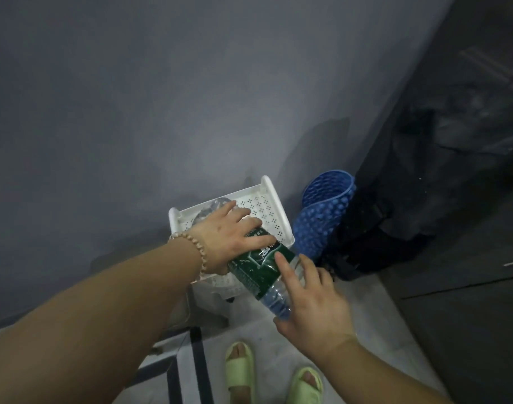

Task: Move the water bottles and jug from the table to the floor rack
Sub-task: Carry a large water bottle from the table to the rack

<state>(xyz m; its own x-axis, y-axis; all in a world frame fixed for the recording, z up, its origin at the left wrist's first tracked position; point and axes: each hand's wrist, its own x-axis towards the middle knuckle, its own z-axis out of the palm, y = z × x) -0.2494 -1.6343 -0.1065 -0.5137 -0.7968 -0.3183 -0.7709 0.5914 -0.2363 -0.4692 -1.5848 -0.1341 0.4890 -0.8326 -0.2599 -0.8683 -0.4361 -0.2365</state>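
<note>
A large clear water jug (261, 266) with a dark green label lies tilted across the top shelf of a white perforated floor rack (267, 205). Its base points at the wall and its neck end points toward me. My left hand (229, 231), with a bead bracelet at the wrist, grips the jug's upper body over the rack. My right hand (313, 301) holds the jug's neck end, index finger stretched along the label. The cap is hidden under that hand.
A rolled blue nubbed mat (322, 217) leans beside the rack on the right, next to a dark bag (374, 228). A grey wall stands behind. A black metal frame (188, 363) and my feet in green slippers (240, 371) are on the pale floor below.
</note>
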